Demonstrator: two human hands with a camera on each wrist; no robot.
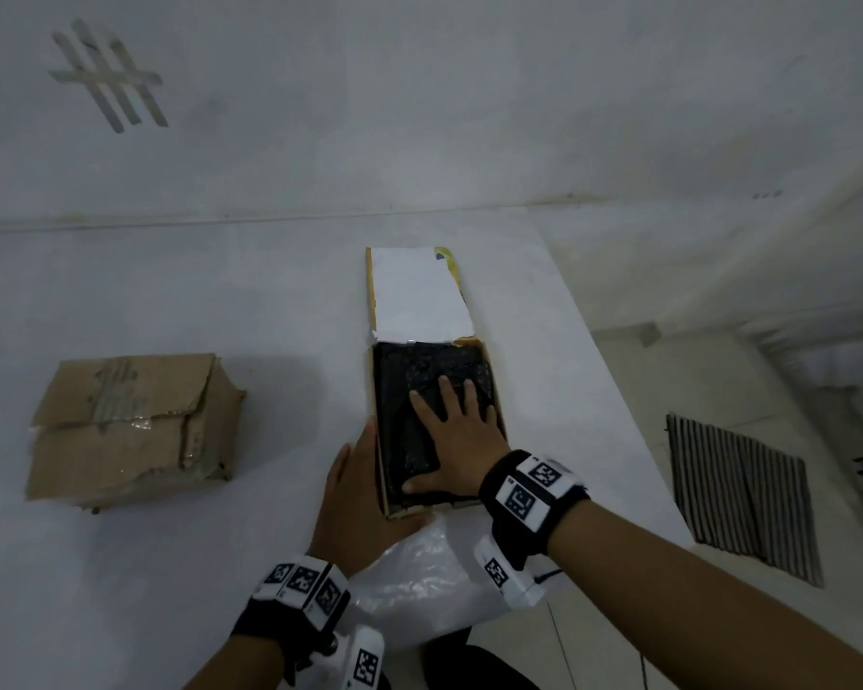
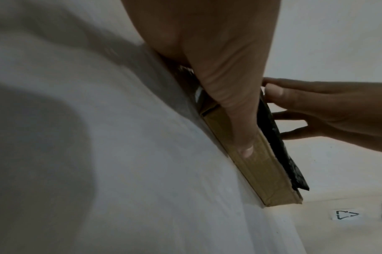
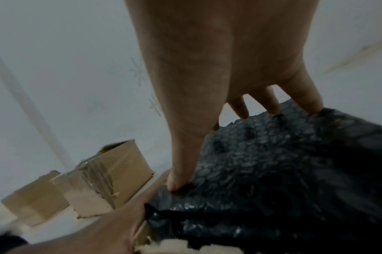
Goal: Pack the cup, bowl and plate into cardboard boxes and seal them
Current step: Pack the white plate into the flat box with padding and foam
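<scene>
The right hand (image 1: 452,430) is lying flat with spread fingers on a black bubble-wrapped bundle (image 1: 419,385), pressing it down into a shallow cardboard box (image 2: 250,165) whose lid (image 1: 419,291) is lying open on the far side of the fingers. The left hand (image 1: 357,495) is resting with straight fingers against the outer side wall of this box, so it is steadying and not gripping. I cannot tell which dish is inside the wrap, but from the flat shape I am guessing it is the plate. The bundle is probably stiff and breakable inside, soft and a little slippery outside, and it is standing slightly above the box wall, so gentle even pressure with the palm seems safer than pushing on one corner. To lift it, holding both long edges would be best. A white plastic bag (image 1: 419,585) is lying just under both wrists. Well apart to the left of the left hand, a closed taped box (image 1: 130,430) is sitting on the bench (image 1: 170,590), which is white and smooth. Behind it a white wall (image 1: 469,92) is carrying tape strips (image 1: 108,77), and a striped mat (image 1: 741,495) is lying on the floor to the right.
</scene>
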